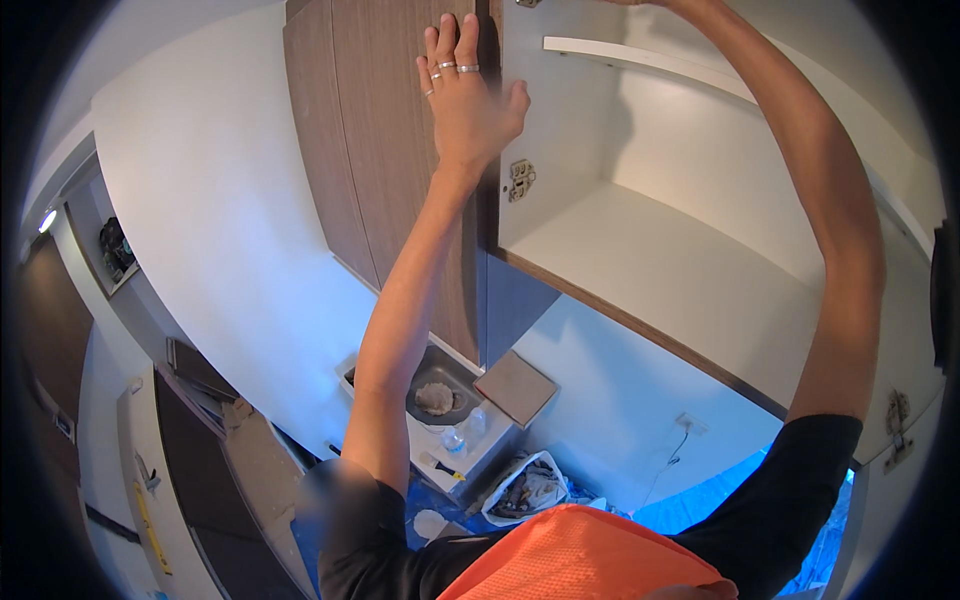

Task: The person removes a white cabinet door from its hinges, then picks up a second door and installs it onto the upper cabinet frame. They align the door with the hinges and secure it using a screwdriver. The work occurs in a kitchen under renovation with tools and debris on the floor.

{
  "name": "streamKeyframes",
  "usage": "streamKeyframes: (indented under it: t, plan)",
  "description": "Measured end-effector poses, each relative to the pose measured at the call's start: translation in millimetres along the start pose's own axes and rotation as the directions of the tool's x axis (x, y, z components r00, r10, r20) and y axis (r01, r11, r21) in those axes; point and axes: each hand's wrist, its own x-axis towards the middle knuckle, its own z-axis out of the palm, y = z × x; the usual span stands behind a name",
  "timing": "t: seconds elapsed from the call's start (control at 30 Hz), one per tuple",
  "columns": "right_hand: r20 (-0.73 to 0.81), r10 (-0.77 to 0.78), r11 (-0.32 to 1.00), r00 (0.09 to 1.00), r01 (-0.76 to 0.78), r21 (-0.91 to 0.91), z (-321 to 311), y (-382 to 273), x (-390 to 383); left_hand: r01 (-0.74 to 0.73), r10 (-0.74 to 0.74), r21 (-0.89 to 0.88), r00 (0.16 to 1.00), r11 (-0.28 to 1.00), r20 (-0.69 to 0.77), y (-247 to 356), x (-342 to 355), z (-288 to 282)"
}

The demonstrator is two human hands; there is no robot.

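My left hand (466,112), with rings on several fingers, lies flat with its fingers stretched upward against the brown wood-grain cabinet door (390,130). Its thumb points toward the edge of the white wall cabinet (690,235), whose front stands uncovered. A metal hinge (521,181) sits on the cabinet's inner left side, below that hand. My right arm reaches up across the cabinet's right part. Only a sliver of my right hand (640,2) shows at the top edge, near another hinge (528,3); its fingers are cut off from view.
A white shelf (650,58) crosses the cabinet's inside. Below are a sink (462,400), a square board (516,388), a clear bottle (453,440), a putty knife (442,466) and a filled white bag (548,470). A yellow spirit level (152,528) lies at the left.
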Motion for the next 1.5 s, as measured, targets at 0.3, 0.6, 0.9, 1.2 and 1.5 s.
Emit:
streamKeyframes:
  t: [0.3,0.6,0.9,1.2,1.5]
  plan:
    - [0.207,0.171,0.946,0.963,-0.219,0.240,-10.9,12.8,7.6,-0.005,0.007,-0.048,0.999,0.999,0.035,-0.5,2.9,-6.6]
    - [0.056,0.056,0.980,0.997,-0.044,-0.194,0.6,0.7,-3.0,-0.014,0.013,-0.028,1.000,1.000,-0.020,-3.5,0.2,2.1]
    - [0.214,0.230,0.791,0.949,-0.311,0.527,-0.9,36.1,17.1,0.005,-0.003,-0.069,1.000,0.998,0.017,0.7,3.7,-7.8]
    - [0.050,-0.062,0.926,0.997,0.077,-0.369,3.6,7.0,-3.3,-0.007,0.007,-0.030,1.000,1.000,-0.003,0.0,-2.1,-0.3]
    - [0.307,0.318,0.780,0.897,-0.432,0.453,-12.3,10.7,13.1,0.001,-0.001,-0.045,1.000,0.999,0.019,1.2,3.0,-8.7]
